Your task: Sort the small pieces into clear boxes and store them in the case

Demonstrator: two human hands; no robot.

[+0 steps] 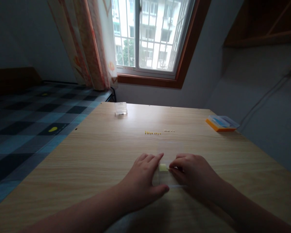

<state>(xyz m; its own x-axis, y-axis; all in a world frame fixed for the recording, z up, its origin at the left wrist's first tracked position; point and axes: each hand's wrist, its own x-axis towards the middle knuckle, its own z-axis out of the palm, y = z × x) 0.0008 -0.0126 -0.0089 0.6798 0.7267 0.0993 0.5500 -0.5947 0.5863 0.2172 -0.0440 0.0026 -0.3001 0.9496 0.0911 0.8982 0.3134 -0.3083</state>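
Note:
A clear, flat plastic piece [173,182] lies on the table between my hands. A small pale yellow block [163,167] sits at its upper left. My left hand [144,178] rests along the left edge of the clear piece, thumb and fingers spread apart around the yellow block. My right hand [195,170] is closed in a pinch just right of the block, thumb and forefinger together. Whatever is between those fingertips is too small to make out. Beyond my hands lie a row of tiny yellow pieces [152,133] and a row of tiny whitish pieces [169,131].
The wooden table [99,155] carries a clear plastic box [121,109] at the far left. An orange case [221,123] with a see-through lid is at the right edge. A checked bed [50,116] adjoins the left side; a window [155,35] is behind.

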